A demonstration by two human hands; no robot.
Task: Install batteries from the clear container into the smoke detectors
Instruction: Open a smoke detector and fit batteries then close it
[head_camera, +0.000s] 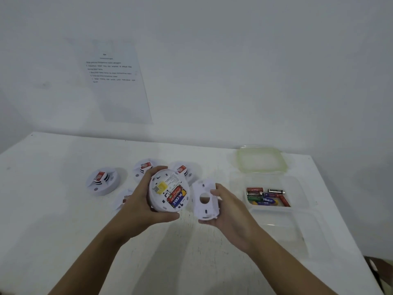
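My left hand grips a round white smoke detector above the table, its back turned up toward me. Two batteries lie side by side in its open compartment, beside a yellow label. My right hand holds the detached white back plate, which has a round hole in its middle, just right of the detector. A clear container at the right holds several loose batteries in mixed colours.
Several more white smoke detectors lie face up on the white table: one at the left, two behind my left hand, one partly hidden by it. The container's yellowish lid lies behind it. A printed sheet hangs on the wall.
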